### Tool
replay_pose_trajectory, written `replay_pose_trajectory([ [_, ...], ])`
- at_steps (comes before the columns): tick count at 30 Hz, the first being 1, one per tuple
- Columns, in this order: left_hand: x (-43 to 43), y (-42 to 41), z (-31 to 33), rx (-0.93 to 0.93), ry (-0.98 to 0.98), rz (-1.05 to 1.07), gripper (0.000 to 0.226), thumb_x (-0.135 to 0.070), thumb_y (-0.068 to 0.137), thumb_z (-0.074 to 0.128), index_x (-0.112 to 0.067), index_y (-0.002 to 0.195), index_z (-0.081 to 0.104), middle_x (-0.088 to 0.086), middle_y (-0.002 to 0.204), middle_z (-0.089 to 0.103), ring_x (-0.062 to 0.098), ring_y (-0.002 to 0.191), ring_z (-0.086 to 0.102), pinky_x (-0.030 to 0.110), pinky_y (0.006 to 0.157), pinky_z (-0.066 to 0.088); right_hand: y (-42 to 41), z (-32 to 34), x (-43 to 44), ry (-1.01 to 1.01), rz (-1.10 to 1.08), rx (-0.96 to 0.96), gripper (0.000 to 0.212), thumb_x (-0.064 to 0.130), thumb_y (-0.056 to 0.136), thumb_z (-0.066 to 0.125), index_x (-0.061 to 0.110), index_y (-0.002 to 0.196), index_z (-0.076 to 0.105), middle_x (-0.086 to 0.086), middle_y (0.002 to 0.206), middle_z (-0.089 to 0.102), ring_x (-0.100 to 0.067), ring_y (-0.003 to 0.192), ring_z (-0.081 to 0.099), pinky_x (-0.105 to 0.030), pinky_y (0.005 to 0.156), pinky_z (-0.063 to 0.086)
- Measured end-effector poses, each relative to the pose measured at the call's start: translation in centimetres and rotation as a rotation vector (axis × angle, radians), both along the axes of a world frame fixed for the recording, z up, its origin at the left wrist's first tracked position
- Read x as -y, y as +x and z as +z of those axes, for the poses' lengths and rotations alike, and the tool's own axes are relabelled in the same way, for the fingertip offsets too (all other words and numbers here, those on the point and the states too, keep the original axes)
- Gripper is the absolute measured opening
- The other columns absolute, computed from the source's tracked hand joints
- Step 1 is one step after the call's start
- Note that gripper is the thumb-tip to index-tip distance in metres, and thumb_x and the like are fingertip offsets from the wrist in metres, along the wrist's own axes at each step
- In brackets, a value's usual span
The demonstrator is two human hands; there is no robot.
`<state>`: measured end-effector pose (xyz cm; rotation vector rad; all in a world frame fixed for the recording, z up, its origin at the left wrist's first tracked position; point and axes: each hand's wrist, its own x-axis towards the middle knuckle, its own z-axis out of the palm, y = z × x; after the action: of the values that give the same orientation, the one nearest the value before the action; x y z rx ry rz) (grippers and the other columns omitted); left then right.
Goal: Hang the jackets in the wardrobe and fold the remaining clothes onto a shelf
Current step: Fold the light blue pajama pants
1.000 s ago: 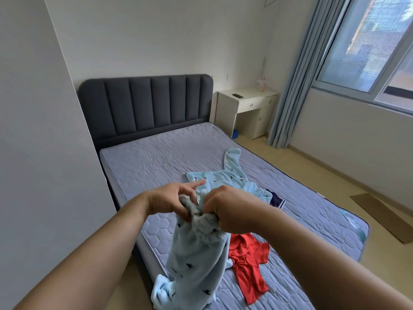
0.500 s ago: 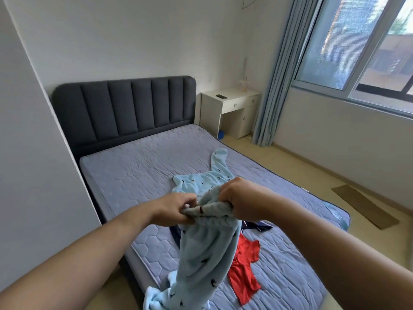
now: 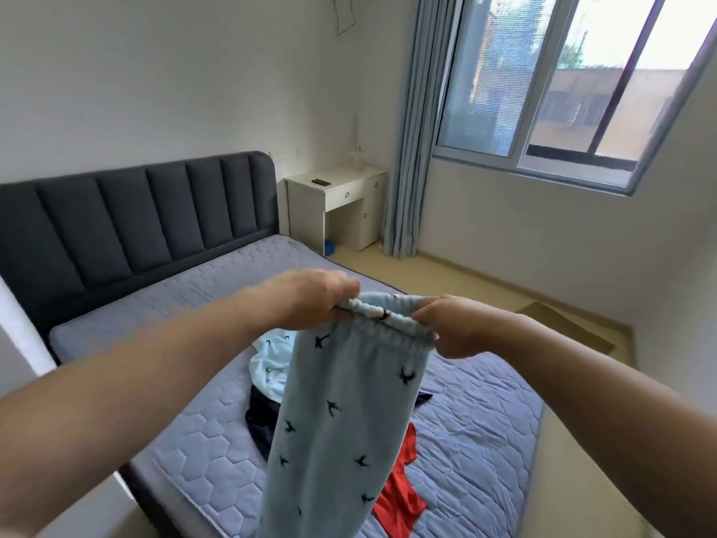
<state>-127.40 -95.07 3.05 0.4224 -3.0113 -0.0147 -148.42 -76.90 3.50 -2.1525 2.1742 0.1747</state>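
The pale blue fleece pyjama trousers printed with small dark birds [image 3: 341, 429] now hang full length in front of the person, above the foot of the grey quilted mattress [image 3: 201, 452]. A second ago their waistband was bunched into a knot between two fists held close together; now the hands have drawn apart and the elastic waistband is stretched flat between them. The left hand [image 3: 310, 300] pinches one end of the waistband, fingers curled over the top edge, and the right hand [image 3: 454, 328] pinches the other end in the same way.

That spread suggests the garment has been shaken out and squared up, ready for a first fold rather than for hanging.

On the mattress behind the trousers lie the matching pale blue bird-print top [image 3: 271, 363], a dark navy garment [image 3: 264, 417] just below it, and a crumpled red garment [image 3: 399, 495] nearer the mattress foot. These look unfolded, so much of the folding seems still ahead. No wardrobe or shelf is in view.
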Motion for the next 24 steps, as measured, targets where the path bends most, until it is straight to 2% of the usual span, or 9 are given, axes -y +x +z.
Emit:
replay_pose_trajectory([
  [1, 0.0, -1.5, 1.4, 0.008, -0.01, -0.018, 0.022, -0.052, 0.094, 0.059, -0.036, 0.1, 0.046, -0.009, 0.098, 0.051, 0.018, 0.087, 0.057, 0.038, 0.076, 0.049, -1.0, 0.5, -0.2, -0.014, -0.007, -0.051, 0.014, 0.025, 0.084, 0.063, 0.028, 0.096, 0.067, 0.016, 0.119, 0.055, -0.015, 0.112, 0.047, -0.032, 0.092, 0.049],
  [3, 0.2, -4.1, 3.9, -0.01, -0.073, -0.064, 0.026, -0.056, 0.092, 0.061, -0.035, 0.101, 0.047, -0.009, 0.096, 0.05, 0.018, 0.083, 0.055, 0.035, 0.073, 0.047, -2.9, 2.0, -0.7, -0.061, -0.041, -0.098, 0.027, 0.051, 0.077, 0.071, 0.03, 0.094, 0.069, 0.021, 0.113, 0.043, -0.014, 0.114, 0.037, -0.033, 0.095, 0.044],
  [5, 0.4, -5.9, 6.4, -0.05, -0.158, -0.113, 0.031, -0.054, 0.092, 0.062, -0.029, 0.108, 0.052, -0.006, 0.095, 0.048, 0.021, 0.078, 0.055, 0.035, 0.072, 0.049, -4.6, 3.9, -1.5, -0.162, -0.08, -0.067, 0.034, 0.061, 0.07, 0.075, 0.031, 0.087, 0.07, 0.021, 0.115, 0.036, -0.014, 0.114, 0.029, -0.033, 0.097, 0.037],
  [11, 1.1, -10.0, 13.1, -0.277, -0.502, -0.269, 0.045, -0.055, 0.091, 0.061, -0.012, 0.102, 0.053, 0.002, 0.083, 0.053, 0.025, 0.061, 0.055, 0.036, 0.052, 0.047, -9.9, 10.8, -3.9, -0.623, -0.206, -0.082, 0.027, 0.051, 0.073, 0.082, 0.031, 0.091, 0.076, 0.008, 0.123, 0.039, -0.019, 0.121, 0.03, -0.04, 0.101, 0.029],
  [15, 0.0, -13.6, 15.2, -0.239, -0.646, -0.299, 0.06, -0.071, 0.079, 0.055, -0.014, 0.097, 0.049, -0.001, 0.077, 0.049, 0.023, 0.057, 0.053, 0.033, 0.05, 0.047, -12.1, 13.1, -4.3, -0.476, -0.367, -0.043, 0.023, 0.029, 0.081, 0.072, 0.017, 0.1, 0.075, 0.001, 0.114, 0.054, -0.019, 0.101, 0.052, -0.029, 0.084, 0.041],
  [18, -0.9, -17.0, 14.7, -0.166, -0.579, -0.201, 0.062, -0.07, 0.079, 0.066, -0.019, 0.105, 0.042, -0.005, 0.084, 0.05, 0.022, 0.069, 0.057, 0.035, 0.057, 0.046, -12.8, 13.2, -5.2, -0.449, -0.435, -0.068, 0.014, 0.025, 0.081, 0.063, 0.015, 0.089, 0.067, 0.002, 0.091, 0.061, -0.019, 0.082, 0.056, -0.026, 0.066, 0.043],
  [20, -1.1, -18.7, 14.5, -0.182, -0.383, -0.155, 0.071, -0.065, 0.073, 0.077, -0.024, 0.116, 0.04, -0.008, 0.086, 0.05, 0.021, 0.074, 0.053, 0.036, 0.064, 0.047, -13.4, 13.0, -6.2, -0.422, -0.478, -0.048, 0.008, 0.027, 0.082, 0.062, 0.021, 0.08, 0.057, 0.008, 0.074, 0.053, -0.012, 0.067, 0.05, -0.023, 0.054, 0.035],
  [22, -1.5, -20.1, 14.5, -0.176, -0.313, -0.165, 0.072, -0.065, 0.073, 0.077, -0.026, 0.124, 0.046, -0.005, 0.088, 0.056, 0.022, 0.079, 0.057, 0.039, 0.071, 0.052, -14.1, 12.7, -7.3, -0.429, -0.503, -0.049, 0.011, 0.027, 0.085, 0.061, 0.025, 0.08, 0.052, 0.011, 0.072, 0.048, -0.005, 0.064, 0.045, -0.023, 0.053, 0.032],
  [24, -2.1, -21.4, 14.6, -0.168, -0.345, -0.22, 0.046, -0.064, 0.079, 0.072, -0.025, 0.1, 0.058, 0.0, 0.088, 0.064, 0.027, 0.081, 0.062, 0.042, 0.074, 0.055, -14.8, 12.6, -8.4, -0.458, -0.53, -0.045, 0.009, 0.027, 0.087, 0.06, 0.022, 0.086, 0.053, 0.008, 0.076, 0.05, -0.011, 0.068, 0.049, -0.025, 0.057, 0.036],
])
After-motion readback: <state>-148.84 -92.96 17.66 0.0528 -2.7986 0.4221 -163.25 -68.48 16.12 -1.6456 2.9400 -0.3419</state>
